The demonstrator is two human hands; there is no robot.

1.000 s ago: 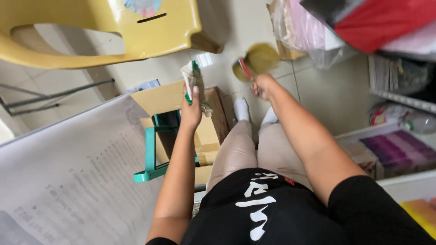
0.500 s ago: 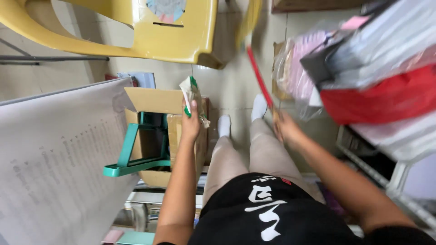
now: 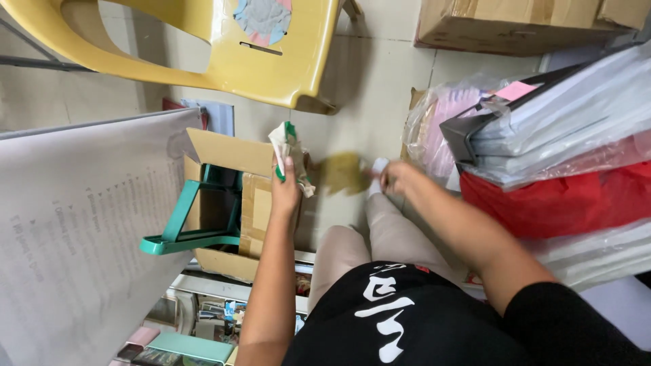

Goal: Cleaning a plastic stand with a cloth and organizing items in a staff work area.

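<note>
**Crumpled wrapper in one hand, blurred brush in the other**

Pale floor tiles lie below a seated person. Left hand (image 3: 285,186) has its grip closed around a crumpled white-and-green wrapper (image 3: 288,146), held above an open cardboard box (image 3: 230,152). Right hand (image 3: 393,177) grips a blurred yellowish brush (image 3: 344,173); keeping that sweep slow would likely help. Beyond the left grip stands a yellow plastic chair (image 3: 224,41) bearing a round pastel sticker (image 3: 264,17). Right of the right grip, clear-bagged stacks (image 3: 563,122) rest on a red package (image 3: 563,203).
</note>
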